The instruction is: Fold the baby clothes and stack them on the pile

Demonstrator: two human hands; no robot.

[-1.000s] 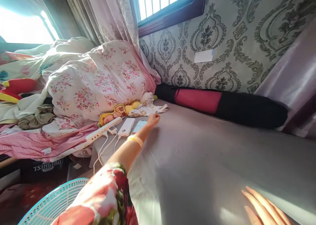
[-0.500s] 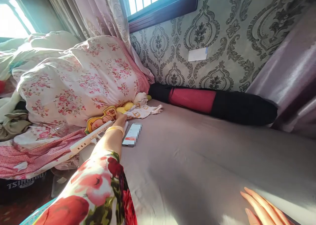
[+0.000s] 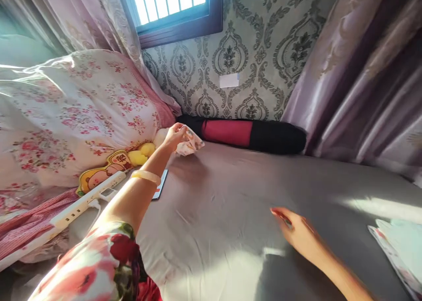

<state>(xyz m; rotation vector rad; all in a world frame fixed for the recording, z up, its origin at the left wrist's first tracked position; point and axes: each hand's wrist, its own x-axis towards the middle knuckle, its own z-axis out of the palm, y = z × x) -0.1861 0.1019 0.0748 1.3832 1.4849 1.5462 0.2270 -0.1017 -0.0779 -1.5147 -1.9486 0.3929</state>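
From afar, I pinch a crumpled white cloth (image 3: 191,144), flecked with orange print, in my left hand (image 3: 176,135); how my right hand (image 3: 298,231) grips, I cannot tell.

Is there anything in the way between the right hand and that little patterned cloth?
Nothing visible is in the way. Only the gray sheet lies between the right hand and the patterned cloth, which the left hand holds. The smartphone lies off that path, farther left.
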